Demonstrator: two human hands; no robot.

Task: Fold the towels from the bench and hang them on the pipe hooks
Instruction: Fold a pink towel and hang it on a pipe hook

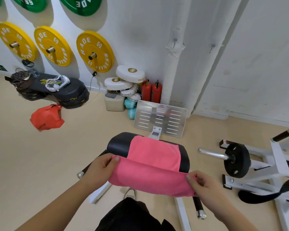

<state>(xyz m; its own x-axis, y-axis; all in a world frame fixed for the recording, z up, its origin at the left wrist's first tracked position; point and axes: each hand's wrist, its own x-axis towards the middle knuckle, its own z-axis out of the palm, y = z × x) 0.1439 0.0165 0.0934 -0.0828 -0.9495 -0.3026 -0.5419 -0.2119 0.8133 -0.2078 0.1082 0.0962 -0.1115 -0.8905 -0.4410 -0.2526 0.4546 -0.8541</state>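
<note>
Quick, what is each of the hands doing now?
Left hand: closed on a corner of the pink towel.
Right hand: closed on the other corner.

Single view: a wide-angle camera is sitting at the person's head, looking forward and steeply down. It is standing close above the left hand (101, 167) and right hand (205, 187), both forearms entering from the near edge. The padded bench (118, 145) is lying just beyond, centre frame. Farther off, the lens is taking in the floor, the white wall (140, 39) and the wall pipe (172, 67), verticals bending toward the edges. No second view is sharing the scene.
</note>
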